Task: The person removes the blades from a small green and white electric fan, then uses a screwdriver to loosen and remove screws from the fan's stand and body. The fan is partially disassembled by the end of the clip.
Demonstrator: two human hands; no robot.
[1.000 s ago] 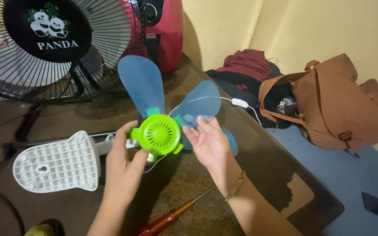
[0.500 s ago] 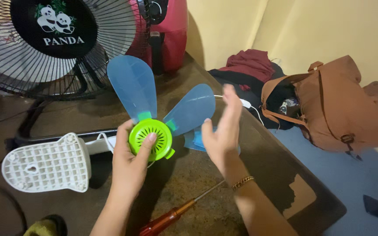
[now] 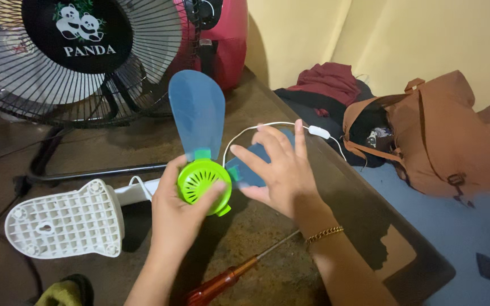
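Observation:
My left hand (image 3: 180, 212) grips the round green hub (image 3: 202, 180) of a small fan, thumb across its vented face. One translucent blue blade (image 3: 198, 110) stands up from the hub. My right hand (image 3: 279, 167) lies flat with spread fingers on a second blue blade (image 3: 246, 170), pressing it toward the table. A thin white cord (image 3: 256, 128) with an inline switch (image 3: 319, 132) loops behind my right hand. The fan's white gridded base (image 3: 66, 222) lies to the left on the brown table (image 3: 256, 249).
A red-handled screwdriver (image 3: 231, 280) lies on the table near my right forearm. A large black-caged fan (image 3: 80, 56) and a red appliance (image 3: 219, 39) stand at the back. A brown backpack (image 3: 443, 136) and dark red clothes (image 3: 330, 82) lie on the blue floor.
My right hand came down from an upright pose and now lies flat on a blade. The small fan turned, so one blade points more upright. The left hand kept its grip on the hub.

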